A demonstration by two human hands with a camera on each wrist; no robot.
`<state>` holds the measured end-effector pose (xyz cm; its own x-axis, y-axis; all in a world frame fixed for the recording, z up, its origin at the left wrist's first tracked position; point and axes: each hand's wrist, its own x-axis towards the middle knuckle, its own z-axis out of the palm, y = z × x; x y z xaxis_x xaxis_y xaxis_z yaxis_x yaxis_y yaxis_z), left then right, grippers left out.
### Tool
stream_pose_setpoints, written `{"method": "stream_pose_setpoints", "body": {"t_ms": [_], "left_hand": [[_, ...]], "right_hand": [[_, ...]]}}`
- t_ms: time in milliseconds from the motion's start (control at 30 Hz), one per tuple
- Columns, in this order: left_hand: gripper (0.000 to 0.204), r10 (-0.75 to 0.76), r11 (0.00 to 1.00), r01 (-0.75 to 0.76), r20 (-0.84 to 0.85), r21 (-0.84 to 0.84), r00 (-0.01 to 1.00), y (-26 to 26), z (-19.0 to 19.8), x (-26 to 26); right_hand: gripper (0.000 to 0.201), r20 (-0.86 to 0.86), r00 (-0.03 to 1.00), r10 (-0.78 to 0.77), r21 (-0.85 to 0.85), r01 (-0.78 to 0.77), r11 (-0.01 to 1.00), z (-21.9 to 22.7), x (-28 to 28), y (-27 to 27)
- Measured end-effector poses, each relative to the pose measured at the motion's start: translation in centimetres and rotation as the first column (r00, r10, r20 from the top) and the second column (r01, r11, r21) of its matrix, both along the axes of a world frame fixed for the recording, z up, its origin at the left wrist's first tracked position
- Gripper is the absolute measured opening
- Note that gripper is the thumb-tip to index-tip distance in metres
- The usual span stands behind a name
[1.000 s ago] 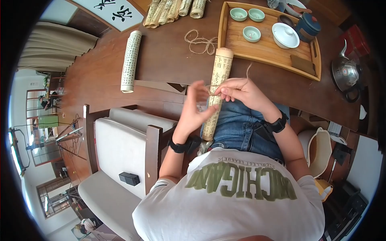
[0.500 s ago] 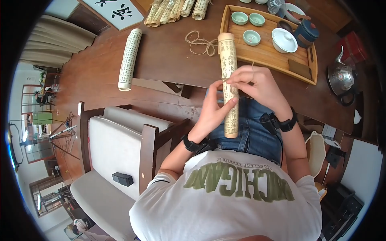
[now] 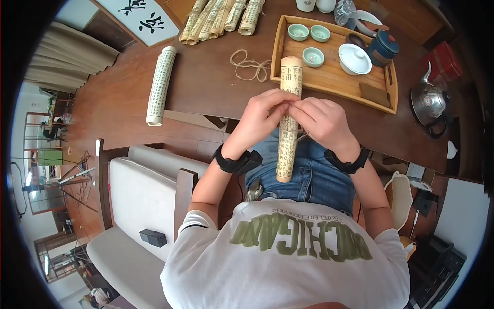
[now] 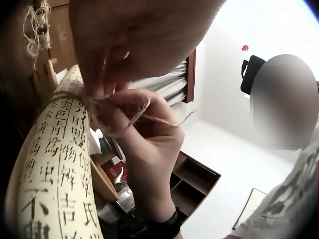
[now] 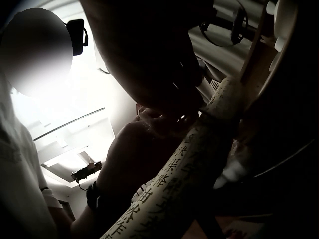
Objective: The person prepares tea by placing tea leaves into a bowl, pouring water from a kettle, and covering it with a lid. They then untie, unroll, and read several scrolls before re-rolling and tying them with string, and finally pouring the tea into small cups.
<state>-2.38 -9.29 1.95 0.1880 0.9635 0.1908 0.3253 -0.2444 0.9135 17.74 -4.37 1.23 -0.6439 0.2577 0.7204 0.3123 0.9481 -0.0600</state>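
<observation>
A rolled paper scroll (image 3: 286,154) printed with dark characters stands lengthwise between the two hands, over the lap. The left hand (image 3: 263,117) and the right hand (image 3: 321,121) meet at its middle, fingertips together. In the left wrist view, twine (image 4: 70,94) wraps the scroll (image 4: 60,169), and the right hand (image 4: 149,134) pinches a loop of it, with a loose end trailing off. The left hand (image 4: 144,40) bends its fingers to the same spot, pinching there. The right wrist view is dark; the scroll (image 5: 164,189) crosses it below the hands.
Another scroll (image 3: 161,86) lies at the table's left edge, several more (image 3: 221,18) at the back. Loose twine (image 3: 249,66) lies beside a wooden tray (image 3: 332,88) with cups and a lidded bowl (image 3: 355,59). A metal kettle (image 3: 428,102) stands right; a bench (image 3: 141,190) is at left.
The left hand, spread apart from the scroll a second ago, has closed in to meet the right hand's fingertips at the twine. The scroll has swung more upright in the head view.
</observation>
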Motion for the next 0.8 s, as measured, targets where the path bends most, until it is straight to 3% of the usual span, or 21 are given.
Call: {"method": "stream_pose_setpoints", "body": {"t_ms": [133, 233, 433, 533, 567, 633, 667, 767, 800], "left_hand": [[0.030, -0.059, 0.966, 0.099, 0.172, -0.237, 0.983, 0.5, -0.2, -0.6], [0.027, -0.069, 0.923, 0.142, 0.211, -0.357, 0.975, 1.0, 0.2, -1.5], [0.024, -0.057, 0.979, 0.051, -0.026, -0.196, 0.998, 1.0, 0.4, -2.0], [0.020, -0.067, 0.998, 0.066, -0.106, -0.015, 0.992, 1.1, -0.1, -2.9], [0.019, -0.069, 0.993, 0.077, 0.089, -0.091, 0.994, 0.9, -0.1, -3.2], [0.017, -0.020, 0.963, 0.140, 0.459, -0.229, 0.888, 0.6, -0.1, -3.6], [0.019, -0.027, 0.954, 0.185, 0.545, -0.237, 0.838, 0.5, 0.0, -3.9], [0.019, -0.041, 0.869, 0.332, 0.616, -0.366, 0.787, 0.2, 0.8, -5.6], [0.018, -0.044, 0.887, 0.243, 0.453, -0.392, 0.890, 0.0, 1.1, -5.7]], "right_hand": [[0.016, -0.064, 0.998, -0.014, 0.015, 0.015, 1.000, -0.7, -0.3, 0.5], [0.015, -0.123, 0.990, -0.066, 0.025, 0.070, 0.997, -1.2, -0.8, 0.5], [0.013, -0.077, 0.992, -0.104, -0.003, 0.104, 0.995, -1.7, -0.3, 0.2], [0.012, -0.045, 0.994, -0.101, -0.062, 0.098, 0.993, -1.4, 0.2, -0.1], [0.011, -0.028, 0.994, -0.104, -0.089, 0.101, 0.991, -1.3, 0.4, -0.2], [0.011, -0.034, 0.994, -0.103, -0.122, 0.099, 0.988, -1.4, 0.5, -0.1], [0.011, -0.039, 0.994, -0.104, -0.139, 0.098, 0.985, -1.4, 0.4, -0.1], [0.012, -0.026, 0.994, -0.102, -0.185, 0.095, 0.978, -1.8, 0.3, -0.2], [0.012, -0.022, 0.994, -0.103, -0.205, 0.096, 0.974, -1.9, 0.3, -0.3]]}}
